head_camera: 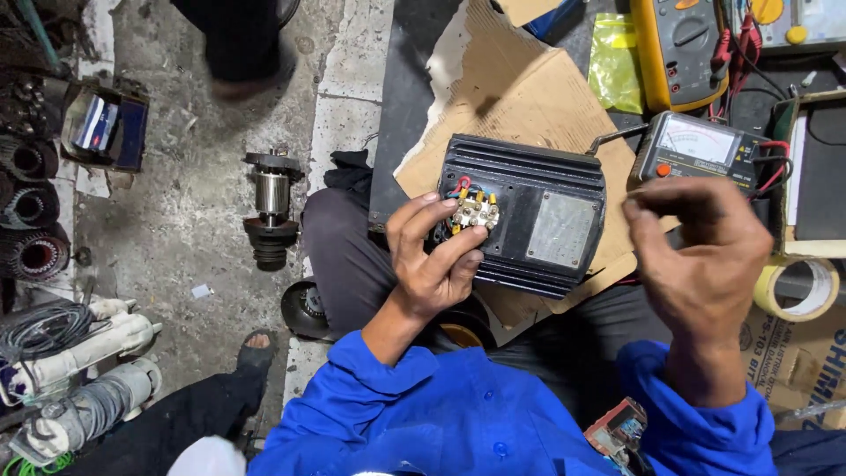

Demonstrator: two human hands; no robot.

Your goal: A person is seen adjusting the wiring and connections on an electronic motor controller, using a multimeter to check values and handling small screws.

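1. The black motor housing [529, 216] is a ribbed metal block with fine fins along its top and bottom edges and a dull grey rectangular plate on its face. It lies on a torn sheet of brown cardboard [520, 97] over a dark bench, right in front of the person.
2. At the housing's left end sits the terminal block [474, 211], a cluster of small brass studs with red, yellow and dark wires curling into it.
3. The left hand [434, 260] cups that end of the housing, fingers curled around the terminal block, with thumb and fingertips touching it from below and from the left.
4. The right hand [701, 256] is raised above the bench to the right, its fingertips drawn together; whether it pinches anything I cannot tell.
5. Just behind the right hand lies a dark analogue meter [696, 150] with a pale dial window and red and black leads.
6. A yellow multimeter [679, 48] lies farther back.
7. A roll of cream masking tape [797, 286] lies at the right edge.
8. On the rough concrete floor to the left stands a steel motor rotor [271, 207].
9. Both sleeves are smooth blue cloth.
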